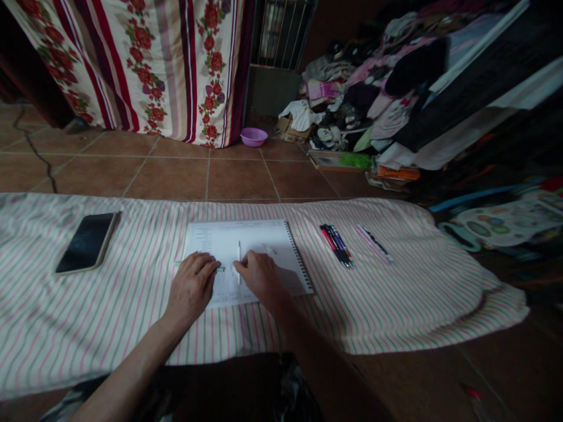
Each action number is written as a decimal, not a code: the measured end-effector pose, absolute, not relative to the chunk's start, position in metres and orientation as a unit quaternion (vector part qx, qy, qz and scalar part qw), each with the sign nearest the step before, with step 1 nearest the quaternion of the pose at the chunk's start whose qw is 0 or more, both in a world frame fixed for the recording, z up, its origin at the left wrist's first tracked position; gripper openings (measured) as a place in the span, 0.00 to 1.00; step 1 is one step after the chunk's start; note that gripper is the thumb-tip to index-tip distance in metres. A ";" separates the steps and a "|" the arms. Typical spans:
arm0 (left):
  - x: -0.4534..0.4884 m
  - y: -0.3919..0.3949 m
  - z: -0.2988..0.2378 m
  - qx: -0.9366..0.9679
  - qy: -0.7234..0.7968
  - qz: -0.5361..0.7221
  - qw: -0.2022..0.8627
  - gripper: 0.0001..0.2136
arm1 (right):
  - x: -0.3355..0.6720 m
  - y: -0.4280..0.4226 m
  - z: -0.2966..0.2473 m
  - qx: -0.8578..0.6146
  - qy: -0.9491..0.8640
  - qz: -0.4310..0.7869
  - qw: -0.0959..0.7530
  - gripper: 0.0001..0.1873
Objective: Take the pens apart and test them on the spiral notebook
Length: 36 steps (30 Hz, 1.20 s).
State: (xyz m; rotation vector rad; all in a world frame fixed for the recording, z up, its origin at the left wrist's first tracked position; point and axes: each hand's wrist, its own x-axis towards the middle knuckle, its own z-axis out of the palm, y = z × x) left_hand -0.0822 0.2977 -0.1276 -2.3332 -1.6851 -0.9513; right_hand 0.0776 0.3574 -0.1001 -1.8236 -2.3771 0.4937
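Observation:
A spiral notebook point(281, 234) lies on the striped cloth, with faint writing on its page. Over its left side, my left hand point(193, 284) is closed around a slim pen point(221, 269), whose pale green end pokes out to the left. My right hand point(260, 275) rests over the middle of the page, thumb and fingers pinching a thin white pen point(239, 252) that points away from me. Just beyond the right hand, a small pale object point(269, 249) sits on the paper, too faint to name.
Several pens point(336, 246) lie right of the notebook, beside a pink pen and a dark one point(373, 243). A phone point(87, 242) is at the left. Beyond the striped cloth point(417, 281) are a purple basin point(254, 137), a floral curtain point(176, 70) and heaped clothes point(365, 88).

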 end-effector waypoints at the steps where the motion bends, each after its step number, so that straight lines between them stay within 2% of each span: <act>1: -0.082 0.298 -0.128 -0.767 -0.558 -0.313 0.056 0.09 | 0.078 0.358 -0.100 -0.599 -0.782 0.163 0.050 0.14; 18: -0.080 0.299 -0.129 -0.760 -0.568 -0.312 0.053 0.09 | 0.077 0.359 -0.098 -0.607 -0.774 0.173 0.053 0.13; 36: -0.080 0.300 -0.131 -0.763 -0.558 -0.322 0.050 0.09 | 0.082 0.360 -0.098 -0.589 -0.748 0.251 0.177 0.09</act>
